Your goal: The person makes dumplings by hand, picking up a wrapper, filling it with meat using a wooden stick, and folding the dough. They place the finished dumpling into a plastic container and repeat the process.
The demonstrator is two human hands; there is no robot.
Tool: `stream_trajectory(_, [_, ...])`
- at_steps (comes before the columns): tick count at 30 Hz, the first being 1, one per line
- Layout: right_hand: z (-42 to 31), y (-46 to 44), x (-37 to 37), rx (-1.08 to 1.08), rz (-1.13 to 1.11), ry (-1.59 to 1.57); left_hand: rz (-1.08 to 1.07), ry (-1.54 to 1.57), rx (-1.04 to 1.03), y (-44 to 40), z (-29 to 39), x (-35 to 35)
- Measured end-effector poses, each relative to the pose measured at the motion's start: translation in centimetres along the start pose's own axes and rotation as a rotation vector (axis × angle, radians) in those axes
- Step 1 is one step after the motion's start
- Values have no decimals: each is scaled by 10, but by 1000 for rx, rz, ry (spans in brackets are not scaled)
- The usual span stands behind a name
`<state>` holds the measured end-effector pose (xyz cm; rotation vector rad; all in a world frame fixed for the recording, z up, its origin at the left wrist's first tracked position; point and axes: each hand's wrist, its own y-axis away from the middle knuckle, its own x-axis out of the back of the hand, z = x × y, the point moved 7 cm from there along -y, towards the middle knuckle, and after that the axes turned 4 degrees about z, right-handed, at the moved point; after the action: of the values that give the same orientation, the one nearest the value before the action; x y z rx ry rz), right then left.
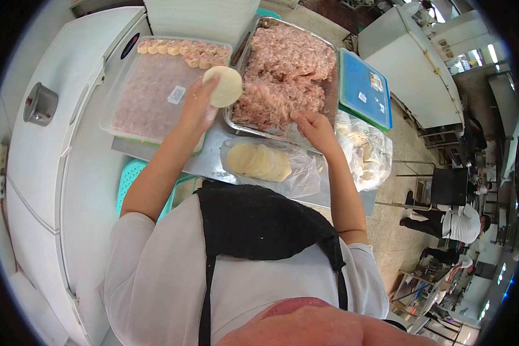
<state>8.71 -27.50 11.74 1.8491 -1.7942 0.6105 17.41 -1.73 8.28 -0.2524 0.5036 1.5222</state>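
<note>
A round pale dough wrapper [226, 87] is held up in my left hand [199, 104], between the lidded container and the meat tray. My right hand [313, 128] is closed at the near edge of the metal tray [232, 122], over the ground meat [288, 55]; whatever its fingers pinch is too small to tell. Below the tray, a fanned stack of wrappers [258, 161] lies on a plastic bag. To the left, filled pieces [181, 49] stand in rows at the far edge of a container covered with translucent plastic [150, 98].
A blue-lidded container [363, 89] and a plastic bag of pale pieces [360, 153] are right of the tray. A metal cup [41, 105] sits on the white appliance [40, 173] at left. A teal basket [131, 179] is below. Another person [461, 224] stands far right.
</note>
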Motion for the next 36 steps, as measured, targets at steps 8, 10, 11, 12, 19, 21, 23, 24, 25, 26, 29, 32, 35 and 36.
stream_trajectory(8, [-20,-2,21,134,313,-11,-162,746,434,12,-31,-130])
stream_trajectory(10, [-23,7,24,367,402,203,-230,765,443,7,-36,-134])
stream_trajectory(11, [-15,12,31,373,402,204,-231,766,437,6,-40,-133])
stream_trajectory(12, [-16,20,36,344,346,289,-113,759,471,6,-46,-128])
stream_trajectory(19, [-32,48,63,308,279,604,-342,947,473,-16,-96,-129])
stream_trajectory(21, [-23,41,70,317,201,661,107,659,394,10,-73,-126])
stream_trajectory(23, [-19,41,77,352,110,721,130,635,363,18,-66,-131])
stream_trajectory(24, [-33,51,81,395,160,707,112,658,329,19,-64,-134])
stream_trajectory(25, [-42,57,83,433,213,689,119,657,323,21,-64,-138])
stream_trajectory(26, [-39,57,76,554,256,623,143,651,299,22,-63,-141])
stream_trajectory(29, [-2,40,73,580,185,561,160,714,271,7,-78,-130])
stream_trajectory(32, [11,34,109,679,209,223,-22,674,177,15,-61,-138])
stream_trajectory(35, [27,34,119,273,53,35,-287,286,26,48,-35,-155])
stream_trajectory(36, [23,38,124,278,50,32,-375,18,-45,56,-30,-162])
